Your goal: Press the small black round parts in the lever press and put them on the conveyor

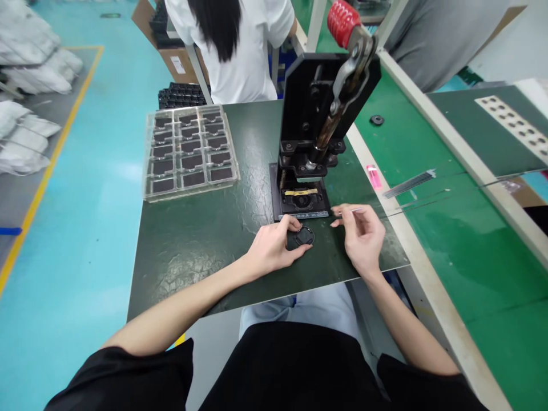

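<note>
A clear plastic tray (pixel 190 151) is sitting far left. The left hand (pixel 274 248) is clasping a round black part (pixel 303 236) with curved fingers on the dark green mat (pixel 184 251). The right hand (pixel 362 237) is pinching a thin metal strip (pixel 349 210) between thumb and forefinger; a slip could scratch the part.

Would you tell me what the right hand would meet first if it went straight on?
The right hand would likely meet the black hand press's base first, though depth is unclear.
</note>
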The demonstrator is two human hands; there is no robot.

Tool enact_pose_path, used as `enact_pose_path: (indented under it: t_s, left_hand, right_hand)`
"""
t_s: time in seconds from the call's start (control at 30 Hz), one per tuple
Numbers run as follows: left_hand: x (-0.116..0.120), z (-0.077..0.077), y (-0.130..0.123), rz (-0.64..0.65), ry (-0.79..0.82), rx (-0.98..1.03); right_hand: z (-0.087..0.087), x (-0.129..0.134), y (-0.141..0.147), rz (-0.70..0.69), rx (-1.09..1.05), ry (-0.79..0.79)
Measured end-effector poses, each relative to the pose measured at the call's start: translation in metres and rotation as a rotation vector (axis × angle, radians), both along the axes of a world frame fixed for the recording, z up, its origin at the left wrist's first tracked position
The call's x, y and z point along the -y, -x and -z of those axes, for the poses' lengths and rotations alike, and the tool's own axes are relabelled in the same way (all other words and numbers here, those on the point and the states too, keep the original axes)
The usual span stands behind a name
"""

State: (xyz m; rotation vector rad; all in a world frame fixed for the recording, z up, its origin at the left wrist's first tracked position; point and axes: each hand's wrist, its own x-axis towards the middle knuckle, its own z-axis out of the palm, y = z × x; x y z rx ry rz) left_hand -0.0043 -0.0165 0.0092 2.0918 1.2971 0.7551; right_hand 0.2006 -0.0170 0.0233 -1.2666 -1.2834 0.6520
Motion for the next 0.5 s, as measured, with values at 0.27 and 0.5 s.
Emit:
enact_pose_path:
  t_s: [0.27,0.5]
  left_hand:
    - [0.0,0.0,0.001,-0.002,-0.024,0.003]
    - [-0.001,-0.001,0.002,-0.002,-0.045,-0.017]
  right_hand:
    - [-0.007,0.025,-0.006,-0.182,0.078,0.093]
    - [-0.014,0.013,-0.011,-0.318,-0.036,0.252]
